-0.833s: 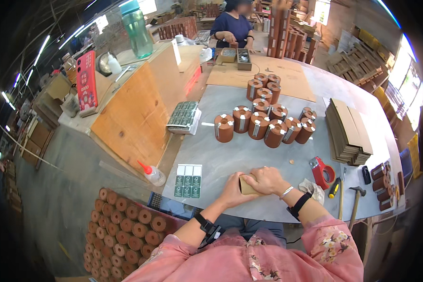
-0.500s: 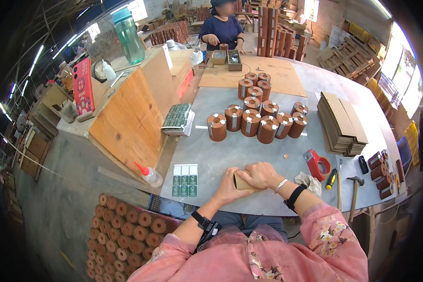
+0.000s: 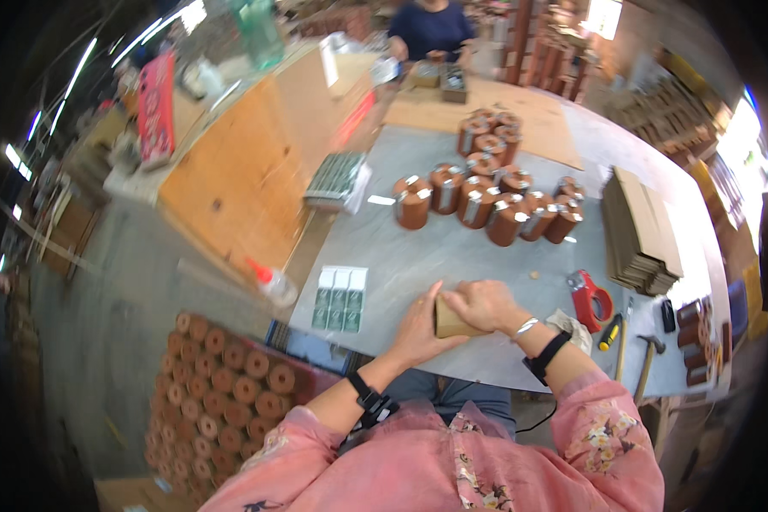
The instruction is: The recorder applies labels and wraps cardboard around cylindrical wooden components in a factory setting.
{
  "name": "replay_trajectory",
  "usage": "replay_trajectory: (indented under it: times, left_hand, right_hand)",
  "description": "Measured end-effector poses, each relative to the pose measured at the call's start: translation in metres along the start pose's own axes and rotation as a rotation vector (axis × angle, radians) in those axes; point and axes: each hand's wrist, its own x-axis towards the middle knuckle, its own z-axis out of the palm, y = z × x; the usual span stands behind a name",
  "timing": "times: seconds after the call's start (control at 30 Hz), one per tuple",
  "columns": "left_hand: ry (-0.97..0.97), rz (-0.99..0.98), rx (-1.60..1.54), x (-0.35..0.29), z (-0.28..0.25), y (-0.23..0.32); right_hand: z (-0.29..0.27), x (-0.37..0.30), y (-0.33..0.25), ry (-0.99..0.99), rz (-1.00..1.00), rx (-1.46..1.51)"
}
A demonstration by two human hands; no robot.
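Close to the table's near edge, a small brown cardboard box (image 3: 452, 322) sits between both of my hands. My left hand (image 3: 420, 331) wraps its left side, with the thumb up along the edge. From above and the right, my right hand (image 3: 486, 305) grips the box, fingers bent over its top. What is inside the box cannot be seen. Left of my hands lies a sheet of green and white labels (image 3: 340, 299). Beyond them stand several brown cylinders (image 3: 412, 205) with center holes and pale strips on their sides.
Flat cardboard stacks (image 3: 640, 230) lie at right. Nearer are a red tape dispenser (image 3: 589, 303), a yellow-black cutter (image 3: 610, 333) and a hammer (image 3: 648, 363). A red-capped bottle (image 3: 273, 283) stands at left, above piled brown cylinders (image 3: 222, 384). A person (image 3: 433, 34) works across the table.
The whole view has shifted and blurred with head movement. The box has tilted and more of its side shows; both hands still hold it.
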Motion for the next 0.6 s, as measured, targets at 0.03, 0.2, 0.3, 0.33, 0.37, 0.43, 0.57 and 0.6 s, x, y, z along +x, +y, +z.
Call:
replay_trajectory:
  times: [0.03,0.2,0.3,0.33,0.37,0.43,0.57,0.6]
  left_hand:
    - [0.015,0.041,0.04,-0.002,0.002,0.0]
    - [0.09,0.079,0.055,-0.007,0.01,-0.009]
    - [0.128,0.05,0.06,-0.007,0.014,-0.01]
    - [0.13,0.013,0.09,-0.007,0.014,-0.009]
    - [0.114,0.001,0.079,-0.007,0.015,-0.006]
    - [0.115,0.013,0.099,-0.005,0.013,-0.005]
    - [0.078,-0.035,0.06,-0.005,0.01,-0.001]
    - [0.064,-0.053,0.044,-0.005,0.01,0.0]
  right_hand:
    - [0.0,0.001,0.0,-0.013,0.008,0.005]
    - [0.001,0.003,0.002,0.007,-0.024,0.04]
    - [0.003,0.005,0.005,0.033,-0.063,0.081]
    - [0.004,0.005,0.005,0.054,-0.078,0.102]
    - [0.005,0.005,0.006,0.044,-0.106,0.119]
    - [0.004,0.007,0.008,0.055,-0.108,0.088]
    - [0.003,0.008,0.008,0.06,-0.127,0.084]
    - [0.002,0.007,0.008,0.063,-0.111,0.093]
